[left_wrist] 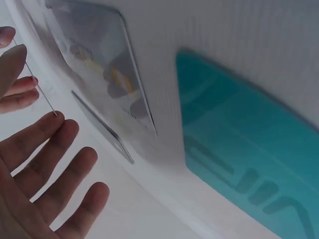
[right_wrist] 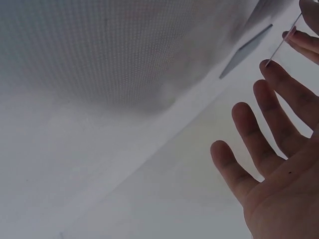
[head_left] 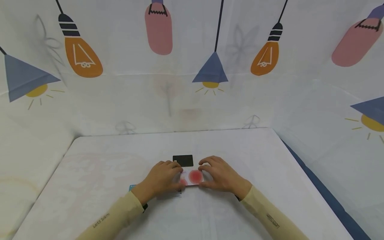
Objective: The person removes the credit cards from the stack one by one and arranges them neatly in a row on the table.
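Both hands hold a white card [head_left: 192,180] with red circles by its opposite short edges, between thumb and fingertips. My left hand [head_left: 160,178] grips its left edge, and my right hand [head_left: 222,175] grips the right one. Edge-on, the card appears as a thin line in both wrist views. Just behind it on the table lies a black card [head_left: 185,161]. A teal card [left_wrist: 234,159] and a pale card with grey and yellow shapes [left_wrist: 99,57] lie by the left wrist, mostly hidden in the head view by the left hand and forearm.
The table [head_left: 120,156] has a white cover. At its back rises a white cloth [head_left: 135,96] printed with lamps and bulbs, which also hangs at both sides. A dark blue strip [head_left: 318,186] runs along the right edge.
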### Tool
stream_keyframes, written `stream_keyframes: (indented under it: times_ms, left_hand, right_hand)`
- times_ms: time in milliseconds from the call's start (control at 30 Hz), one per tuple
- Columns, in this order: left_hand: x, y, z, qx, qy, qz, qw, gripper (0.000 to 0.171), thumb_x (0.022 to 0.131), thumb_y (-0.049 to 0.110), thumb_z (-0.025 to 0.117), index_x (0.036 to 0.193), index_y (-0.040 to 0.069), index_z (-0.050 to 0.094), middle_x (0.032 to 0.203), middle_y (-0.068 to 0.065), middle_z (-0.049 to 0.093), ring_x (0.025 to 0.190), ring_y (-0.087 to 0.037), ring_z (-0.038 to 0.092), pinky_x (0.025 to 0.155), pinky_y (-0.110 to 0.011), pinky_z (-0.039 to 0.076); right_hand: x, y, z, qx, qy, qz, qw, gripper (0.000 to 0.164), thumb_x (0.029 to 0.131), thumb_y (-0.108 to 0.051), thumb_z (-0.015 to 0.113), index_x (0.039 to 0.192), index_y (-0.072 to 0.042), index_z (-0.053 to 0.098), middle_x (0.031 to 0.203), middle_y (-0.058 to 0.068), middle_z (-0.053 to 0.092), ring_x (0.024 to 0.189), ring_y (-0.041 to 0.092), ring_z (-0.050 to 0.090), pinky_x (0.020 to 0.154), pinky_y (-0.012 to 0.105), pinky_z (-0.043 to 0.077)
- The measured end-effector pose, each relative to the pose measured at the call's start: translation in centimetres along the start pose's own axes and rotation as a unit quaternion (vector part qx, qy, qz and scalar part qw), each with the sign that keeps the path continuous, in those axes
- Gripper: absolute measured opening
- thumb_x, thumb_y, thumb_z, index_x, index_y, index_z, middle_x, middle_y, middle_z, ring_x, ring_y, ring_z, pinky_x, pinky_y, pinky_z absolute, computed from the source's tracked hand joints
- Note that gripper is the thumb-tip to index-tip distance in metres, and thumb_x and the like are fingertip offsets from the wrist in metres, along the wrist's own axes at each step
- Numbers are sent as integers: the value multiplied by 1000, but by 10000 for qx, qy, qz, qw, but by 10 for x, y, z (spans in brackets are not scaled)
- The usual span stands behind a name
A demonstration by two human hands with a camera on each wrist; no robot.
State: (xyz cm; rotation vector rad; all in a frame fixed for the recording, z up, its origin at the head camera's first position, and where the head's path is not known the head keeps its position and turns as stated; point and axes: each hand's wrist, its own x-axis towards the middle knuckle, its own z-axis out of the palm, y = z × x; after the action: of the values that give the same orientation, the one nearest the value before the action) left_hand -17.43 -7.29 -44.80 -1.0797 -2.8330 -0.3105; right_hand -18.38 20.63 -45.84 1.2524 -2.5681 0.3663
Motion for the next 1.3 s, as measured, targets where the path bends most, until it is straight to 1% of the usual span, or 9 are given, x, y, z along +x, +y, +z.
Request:
stream_keyframes:
  times_ms: [200, 300, 400, 500, 633, 800, 1067, 1300]
  left_hand:
    - [-3, 11, 7, 203, 94, 109, 9997, 46, 85, 54, 75, 110, 15, 75, 113, 0, 69, 109, -23, 63, 94, -43, 52]
    - [-4, 14, 13, 326, 98, 164, 9993, 47, 86, 56, 74, 110, 15, 75, 112, 1, 69, 111, -22, 62, 94, -43, 52]
    - [-6, 19, 15, 436, -29, 138, 9990, 51, 85, 59, 73, 113, 16, 74, 113, 1, 69, 113, -22, 61, 96, -43, 51]
    - [-8, 24, 14, 487, -135, 145, 9986, 54, 85, 61, 73, 114, 16, 74, 113, 1, 69, 114, -21, 61, 98, -42, 50]
    - [-10, 29, 13, 501, -122, 235, 9984, 54, 85, 61, 72, 113, 16, 75, 112, 2, 69, 113, -20, 61, 98, -41, 50]
    - [-11, 31, 13, 592, -125, 258, 9978, 52, 85, 60, 73, 112, 16, 75, 111, 3, 69, 112, -20, 60, 96, -40, 50]
    - [-9, 34, 15, 700, -176, 273, 9970, 52, 85, 61, 72, 110, 16, 76, 111, 1, 69, 112, -21, 61, 97, -41, 51]
    - [-9, 34, 15, 623, -268, 48, 9977, 53, 83, 61, 75, 110, 17, 76, 112, 1, 67, 111, -23, 61, 94, -42, 52]
  right_hand:
    - [-10, -5, -4, 7, -284, 187, 9994, 46, 82, -48, 82, 113, -15, 73, 124, 1, 61, 119, 23, 55, 106, 44, 44]
    - [-15, -6, -5, 21, -275, 149, 9995, 47, 82, -48, 82, 113, -14, 72, 123, 2, 62, 119, 24, 56, 105, 45, 44]
    - [-19, -8, -6, -33, -195, 63, 9998, 47, 81, -49, 82, 112, -14, 72, 122, 2, 62, 118, 24, 56, 105, 44, 45]
    - [-23, -12, -8, -106, -159, 13, 9998, 48, 81, -50, 82, 112, -14, 72, 121, 2, 63, 117, 24, 57, 104, 44, 46]
    - [-29, -18, -8, -147, -195, 33, 9997, 48, 82, -51, 81, 112, -14, 72, 121, 1, 63, 116, 23, 57, 103, 44, 46]
    - [-31, -21, -6, -101, -191, 91, 9997, 48, 82, -51, 81, 112, -14, 72, 121, 0, 63, 115, 22, 56, 103, 44, 46]
    - [-32, -20, -2, -153, -171, 107, 9997, 47, 81, -49, 82, 111, -14, 72, 119, 1, 63, 114, 23, 57, 103, 44, 46]
    - [-31, -20, -1, -140, -254, 122, 9995, 46, 82, -48, 81, 112, -14, 72, 120, 1, 63, 115, 23, 57, 103, 44, 46]
